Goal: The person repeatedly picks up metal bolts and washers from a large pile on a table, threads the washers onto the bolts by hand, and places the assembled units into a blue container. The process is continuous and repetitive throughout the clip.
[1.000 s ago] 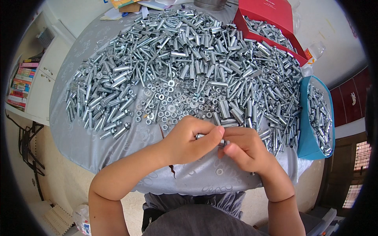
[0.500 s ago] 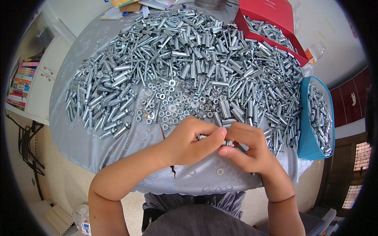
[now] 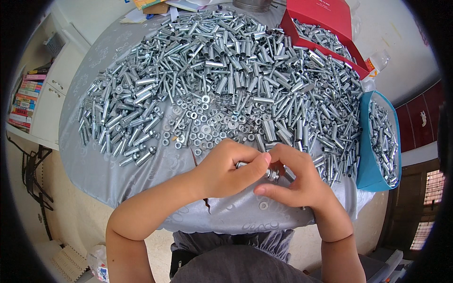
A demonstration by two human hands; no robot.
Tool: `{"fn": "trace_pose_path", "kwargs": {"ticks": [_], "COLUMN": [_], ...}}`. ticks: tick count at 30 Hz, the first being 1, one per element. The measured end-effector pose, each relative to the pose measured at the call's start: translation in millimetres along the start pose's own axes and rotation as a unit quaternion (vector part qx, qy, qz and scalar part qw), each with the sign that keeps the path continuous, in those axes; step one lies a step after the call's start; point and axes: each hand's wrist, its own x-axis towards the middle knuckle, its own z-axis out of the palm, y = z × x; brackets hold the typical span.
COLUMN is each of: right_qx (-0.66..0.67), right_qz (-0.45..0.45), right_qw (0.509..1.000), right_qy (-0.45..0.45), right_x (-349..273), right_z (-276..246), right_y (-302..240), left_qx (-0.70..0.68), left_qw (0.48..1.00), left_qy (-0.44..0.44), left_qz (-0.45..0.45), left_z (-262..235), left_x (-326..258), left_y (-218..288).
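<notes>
Both hands meet just above the near edge of the tabletop (image 3: 118, 165). The left hand (image 3: 226, 167) is clenched around a silver bolt (image 3: 241, 164), likely to hold it steady; its long axis runs sideways, its far end pointing at the right hand (image 3: 295, 181). That hand's fingertips (image 3: 271, 175) pinch a small nut or washer at the bolt's tip, apparently fitting it. Just beyond lie loose washers and nuts (image 3: 203, 122), then heaped metal sleeves (image 3: 226, 56). Farther right, a blue tray (image 3: 365, 165); beyond, a red box (image 3: 325, 14).
</notes>
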Motion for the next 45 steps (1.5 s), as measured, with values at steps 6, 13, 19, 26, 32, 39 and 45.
{"fn": "trace_pose_path", "kwargs": {"ticks": [6, 13, 19, 26, 32, 39, 45], "right_qx": [-0.020, -0.040, -0.021, 0.091, 0.118, 0.078, -0.166], "right_qz": [-0.032, -0.088, -0.026, 0.079, 0.109, 0.128, -0.004], "right_qw": [0.999, 0.995, 0.999, 0.993, 0.985, 0.984, 0.977], "right_qy": [-0.036, 0.020, -0.030, 0.022, 0.064, 0.099, 0.131], "right_x": [-4, -2, -5, -5, -6, -4, 2], "right_z": [-3, 3, 0, 0, -6, -3, 1], "right_y": [11, 12, 10, 5, -1, 5, 15], "left_qx": [0.003, 0.008, 0.053, -0.110, -0.467, -0.432, 0.079], "left_qw": [1.000, 1.000, 0.995, 0.979, 0.835, 0.788, 0.908], "left_qy": [0.000, 0.011, 0.034, 0.126, 0.287, 0.437, 0.403], "left_qz": [0.008, 0.025, 0.075, -0.119, -0.034, 0.041, -0.080], "left_z": [1, 1, 2, -6, -54, -126, -122], "left_x": [1, 1, 3, 7, 15, 5, 10], "left_y": [2, -1, -6, 5, 6, -2, -5]}}
